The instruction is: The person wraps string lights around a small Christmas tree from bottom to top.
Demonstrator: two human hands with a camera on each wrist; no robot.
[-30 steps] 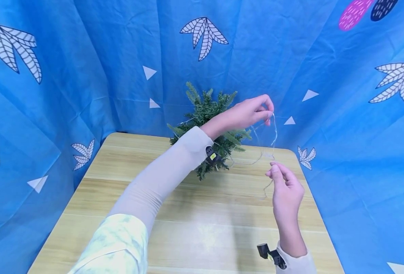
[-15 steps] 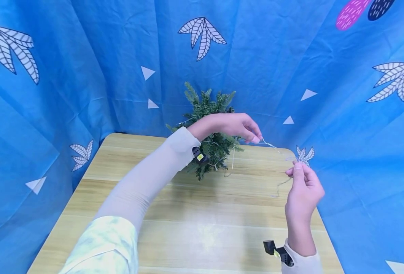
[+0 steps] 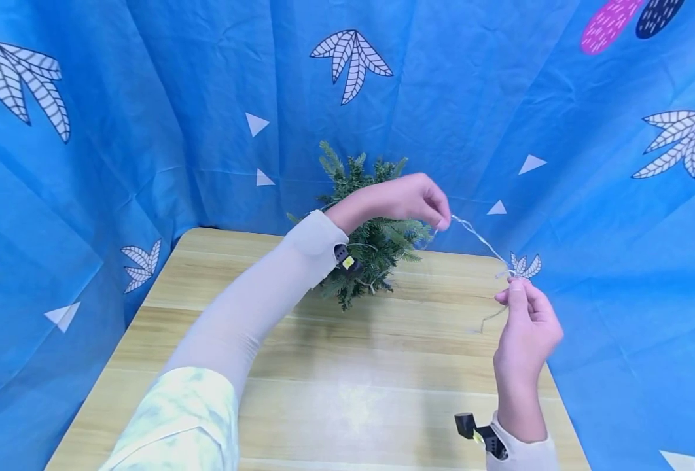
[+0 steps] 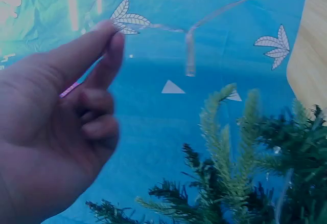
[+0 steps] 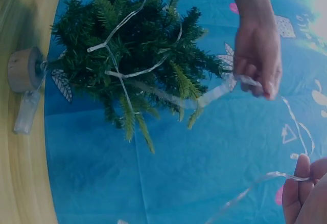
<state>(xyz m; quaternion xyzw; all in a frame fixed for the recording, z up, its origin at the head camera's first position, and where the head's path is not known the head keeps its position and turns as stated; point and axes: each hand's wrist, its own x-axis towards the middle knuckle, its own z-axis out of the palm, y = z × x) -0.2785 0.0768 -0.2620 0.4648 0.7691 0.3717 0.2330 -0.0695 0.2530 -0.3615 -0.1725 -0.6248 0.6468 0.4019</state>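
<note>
A small artificial Christmas tree [image 3: 377, 261] stands at the far side of the table, with a clear string of fairy lights [image 5: 140, 73] looped around its branches. My left hand [image 3: 409, 199] reaches across in front of the tree and pinches the strand between thumb and forefinger, right of the branches. Lower and farther right, my right hand [image 3: 527, 330] pinches the same wire. Between the hands the wire [image 3: 480, 237] runs fairly straight, partly doubled. A short loose end [image 3: 490, 316] dangles below my right fingertips. Part of the tree is hidden behind my left forearm in the head view.
The tree has a round wooden base [image 5: 24, 70]; a small clear box [image 5: 26, 112] lies beside it. The wooden table [image 3: 347, 392] has rounded back corners. A blue patterned curtain [image 3: 453, 85] hangs close behind and along both sides.
My right hand has moved to the right. My left hand has dropped and shifted left, then risen slightly. The wire between them went from a hanging loop to a straighter line.
</note>
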